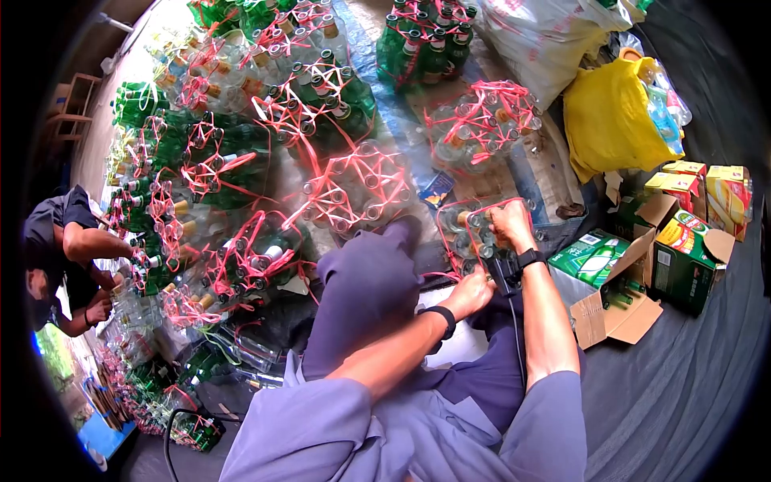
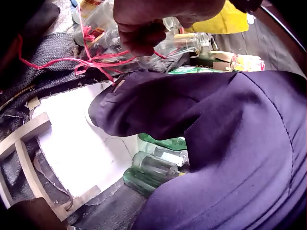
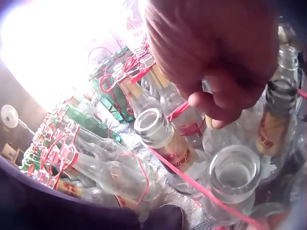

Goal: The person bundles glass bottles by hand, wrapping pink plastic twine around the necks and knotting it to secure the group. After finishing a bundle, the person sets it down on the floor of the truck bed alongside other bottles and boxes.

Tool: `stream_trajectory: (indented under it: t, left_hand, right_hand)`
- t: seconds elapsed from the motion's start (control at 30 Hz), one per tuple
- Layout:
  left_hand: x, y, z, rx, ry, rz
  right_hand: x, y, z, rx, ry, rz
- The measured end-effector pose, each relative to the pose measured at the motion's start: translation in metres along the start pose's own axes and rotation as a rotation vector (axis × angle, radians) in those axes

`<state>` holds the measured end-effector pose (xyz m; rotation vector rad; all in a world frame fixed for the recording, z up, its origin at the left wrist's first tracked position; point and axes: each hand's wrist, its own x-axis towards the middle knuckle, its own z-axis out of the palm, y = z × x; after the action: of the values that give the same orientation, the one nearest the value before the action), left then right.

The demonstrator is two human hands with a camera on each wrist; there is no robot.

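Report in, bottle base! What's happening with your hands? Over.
Left hand, right hand at clear bottles, grips unclear. Pink string looped round bottles. Open carton nearby, apparently not blocking.

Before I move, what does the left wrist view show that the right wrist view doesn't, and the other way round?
Only the left wrist view: the left hand, a yellow bag, a white slab and a wooden frame.

Only the right wrist view: the right hand and what looks like a white fan.

Both: clear bottles, green bottles, red strapping and dark trouser fabric.
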<state>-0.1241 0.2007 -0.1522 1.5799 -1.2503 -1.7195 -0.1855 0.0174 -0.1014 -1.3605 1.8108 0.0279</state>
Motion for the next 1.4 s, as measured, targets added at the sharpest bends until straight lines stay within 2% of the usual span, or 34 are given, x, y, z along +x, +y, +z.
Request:
stream_trajectory:
  t: [0.07,0.17,0.23,0.37,0.47,0.6,0.67,0.73,0.8,0.83,0.87,0.93,0.97,1.0,1.03,1.07,1.13,1.17,1.2,1.27,1.33,1.4]
  left_hand:
    - [0.007,-0.016,0.010,-0.030,0.017,0.053]
    - [0.020,-0.055,0.039,0.042,0.084,0.286]
    - [0.033,-0.079,0.058,-0.037,0.092,0.279]
    - [0.049,-0.105,0.081,-0.360,0.116,0.248]
    - [0.042,-0.090,0.070,-0.334,0.086,0.299]
    - [0.017,-0.041,0.033,-0.313,0.105,0.333]
    - [0.007,-0.022,0.014,0.017,-0.085,0.140]
    - [0.008,-0.021,0.011,-0.014,-0.089,0.201]
    - [0.010,-0.026,0.012,0.029,-0.081,0.245]
    - [0.012,-0.028,0.014,0.032,0.091,0.457]
    - [0.017,-0.035,0.020,0.032,0.091,0.460]
    - [0.023,-0.043,0.027,-0.001,0.099,0.275]
    - [0.025,-0.050,0.027,0.029,0.047,0.216]
    - [0.014,-0.025,0.010,0.032,0.044,0.215]
    - [0.001,0.006,-0.009,0.021,-0.002,0.119]
    - [-0.006,0.021,-0.017,0.011,-0.050,0.024]
    - [-0.005,0.020,-0.014,-0.003,-0.045,0.051]
    - [-0.006,0.019,-0.013,0.038,-0.034,-0.007]
    - [-0.008,0.026,-0.019,0.079,-0.022,-0.064]
    - [-0.005,0.021,-0.018,0.032,-0.079,-0.053]
    - [-0.004,0.016,-0.015,-0.021,-0.036,-0.007]
    - [-0.004,0.015,-0.014,-0.043,-0.010,0.030]
  right_hand:
    - [-0.012,-0.010,-0.002,0.081,0.067,-0.009]
    - [-0.016,-0.008,0.002,0.128,0.117,-0.025]
    - [-0.014,-0.002,0.007,0.264,0.147,-0.025]
    - [-0.006,0.009,0.013,0.305,0.171,-0.058]
    - [-0.012,0.006,0.013,0.391,0.172,-0.103]
    - [-0.011,-0.003,0.014,0.438,0.194,0.006]
    - [-0.013,-0.008,0.012,0.431,0.184,0.035]
    - [-0.022,-0.024,0.006,0.375,0.133,0.005]
    - [-0.017,-0.023,0.005,0.320,0.120,-0.006]
    - [-0.017,-0.026,0.005,0.327,0.094,0.035]
    - [-0.018,-0.028,0.004,0.335,0.065,0.077]
    - [-0.018,-0.031,0.001,0.399,0.038,0.103]
    - [-0.019,-0.031,-0.003,0.367,0.014,0.099]
    - [-0.023,-0.033,-0.007,0.335,-0.010,0.096]
    - [-0.023,-0.028,-0.015,0.194,-0.060,0.038]
    - [-0.027,-0.026,-0.019,0.198,-0.056,0.042]
    - [-0.038,-0.026,-0.032,-0.396,0.309,-0.339]
    - [-0.042,-0.027,-0.040,-0.447,0.258,-0.256]
    - [-0.049,-0.030,-0.047,-0.447,0.263,-0.250]
    - [-0.062,-0.034,-0.055,-0.577,0.131,-0.235]
    - [-0.069,-0.030,-0.054,-0.630,0.107,-0.225]
    - [-0.068,-0.020,-0.048,-0.710,0.000,-0.187]
